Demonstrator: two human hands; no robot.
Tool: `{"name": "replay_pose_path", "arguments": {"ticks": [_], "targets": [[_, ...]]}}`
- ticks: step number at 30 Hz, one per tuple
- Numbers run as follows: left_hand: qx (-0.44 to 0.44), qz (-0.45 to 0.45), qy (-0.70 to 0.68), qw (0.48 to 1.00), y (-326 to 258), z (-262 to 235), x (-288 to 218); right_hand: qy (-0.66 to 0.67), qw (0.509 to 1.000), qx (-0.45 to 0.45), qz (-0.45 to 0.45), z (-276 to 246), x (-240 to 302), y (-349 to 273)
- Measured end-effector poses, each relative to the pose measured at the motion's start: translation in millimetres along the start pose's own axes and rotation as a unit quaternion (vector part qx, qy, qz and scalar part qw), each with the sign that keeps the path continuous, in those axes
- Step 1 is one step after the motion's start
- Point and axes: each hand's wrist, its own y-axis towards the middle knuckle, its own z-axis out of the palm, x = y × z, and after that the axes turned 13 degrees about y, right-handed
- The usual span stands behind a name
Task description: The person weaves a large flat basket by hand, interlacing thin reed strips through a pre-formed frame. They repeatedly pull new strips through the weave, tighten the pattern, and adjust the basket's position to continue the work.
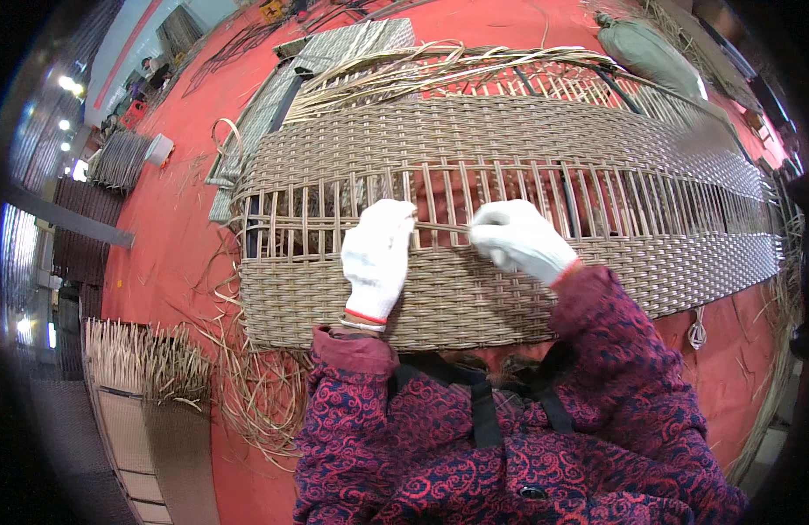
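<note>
A large wicker panel (501,122) of tan strands lies in front of me, tightly woven in two bands with an open row of upright strands between them. My left hand (376,254), in a white glove, is closed on a thin wicker strand (441,227) at the open row's lower side. To its right my right hand (516,234), gloved too, pinches the same strand, which runs level between both hands across the uprights. Left of my left hand, several woven strands (291,224) pass across the uprights. The fingertips are partly hidden by the gloves' curl.
Loose strands (457,66) lie in a bundle along the panel's far edge. Cut strands (264,394) are heaped on the red floor (168,254) at the left. A woven piece with frayed ends (142,359) stands lower left, and a green sack (650,57) lies far right.
</note>
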Motion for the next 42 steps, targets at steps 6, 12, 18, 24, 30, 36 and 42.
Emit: {"name": "replay_pose_path", "arguments": {"ticks": [6,12,18,24,30,36,42], "targets": [[0.189,0.084,-0.035,0.978,8.6,3.7,-56.6,-0.061,0.995,-0.003,-0.08,-28.0,-6.5,-35.7],[0.102,0.028,0.162,0.981,-4.1,-13.2,-25.0,-0.088,0.993,0.001,-0.081,6.2,-10.0,31.0],[0.118,0.018,0.135,0.984,-2.8,32.0,-20.0,-0.358,0.925,0.11,-0.06,-0.9,0.4,63.8],[0.023,-0.027,-0.024,0.999,-3.4,35.0,-11.7,0.003,0.994,0.096,-0.054,-8.0,-4.3,42.6],[-0.035,0.048,-0.087,0.994,3.9,32.0,-40.8,0.099,0.994,-0.034,-0.035,-48.1,8.1,-41.9],[0.185,0.084,-0.077,0.976,10.7,28.2,-78.8,-0.132,0.987,-0.025,-0.09,-52.2,-4.2,-37.8],[0.104,0.043,0.19,0.975,3.5,17.6,-60.0,-0.278,0.956,0.001,-0.097,-33.9,-10.1,25.2]]}}
